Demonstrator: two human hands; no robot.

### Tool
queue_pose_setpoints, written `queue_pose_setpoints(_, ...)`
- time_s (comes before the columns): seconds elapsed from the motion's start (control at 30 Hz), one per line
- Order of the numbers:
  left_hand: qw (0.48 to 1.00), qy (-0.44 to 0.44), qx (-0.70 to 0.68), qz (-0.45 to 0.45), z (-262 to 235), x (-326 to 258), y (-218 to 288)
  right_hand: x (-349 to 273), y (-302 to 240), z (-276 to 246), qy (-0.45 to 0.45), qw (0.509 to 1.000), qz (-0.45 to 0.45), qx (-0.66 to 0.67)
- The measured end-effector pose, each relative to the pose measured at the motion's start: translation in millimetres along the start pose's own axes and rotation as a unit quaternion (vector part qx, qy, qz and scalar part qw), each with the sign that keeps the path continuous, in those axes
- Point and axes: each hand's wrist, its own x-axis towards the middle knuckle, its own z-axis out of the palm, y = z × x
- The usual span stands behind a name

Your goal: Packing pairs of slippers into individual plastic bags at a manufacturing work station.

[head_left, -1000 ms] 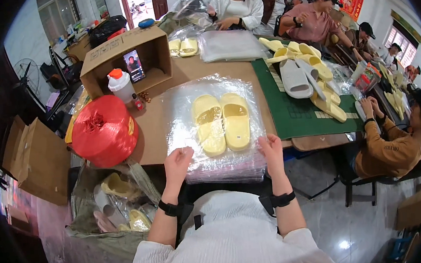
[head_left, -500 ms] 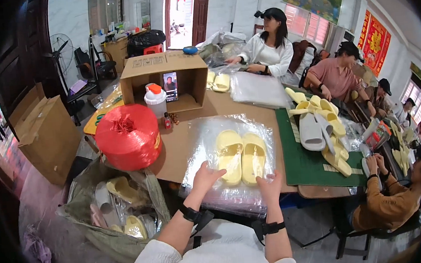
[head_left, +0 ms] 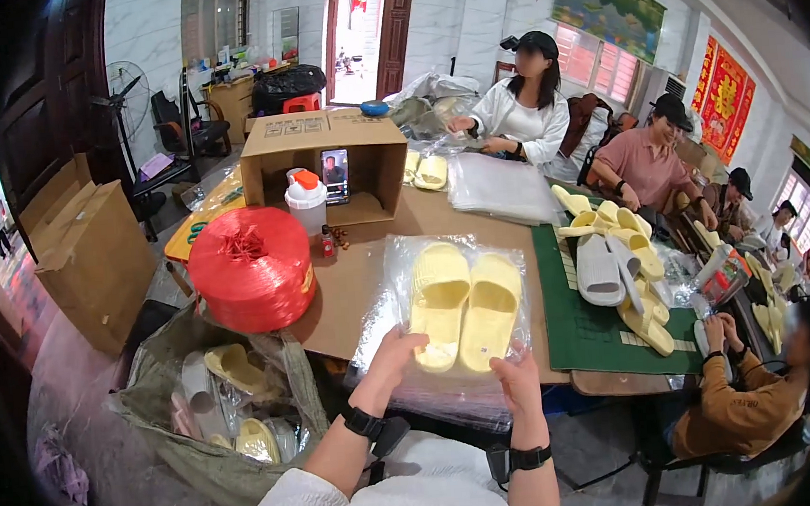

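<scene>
While pinching a clear bag [head_left: 469, 248] with left fingers [head_left: 409, 342] and right fingers [head_left: 503, 369], holds yellow slippers [head_left: 493, 294] between and beyond them.

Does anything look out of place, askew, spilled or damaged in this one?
Nothing looks spilled or damaged. Slightly odd: ribbed grey slippers lie among pale yellow slippers, heaped at mixed angles on the flat green mat. The pale yellow pair in the clear plastic bag between left hand and right hand sits side by side.

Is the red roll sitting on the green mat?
No: the roll stands left of the bagged slippers, while the mat lies to their right.
</scene>
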Motion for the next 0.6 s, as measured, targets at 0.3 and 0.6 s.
queue_pose_setpoints(0.3,0.977,-0.061,-0.195,0.055,32.1,-37.3,9.1,-15.9,-0.7,33.3,0.007,0.973,-0.180,-0.142)
queue_pose_setpoints(0.6,0.990,-0.067,-0.096,0.071,17.3,-54.4,2.5,-31.8,22.8,43.3,-0.083,0.954,-0.159,-0.241)
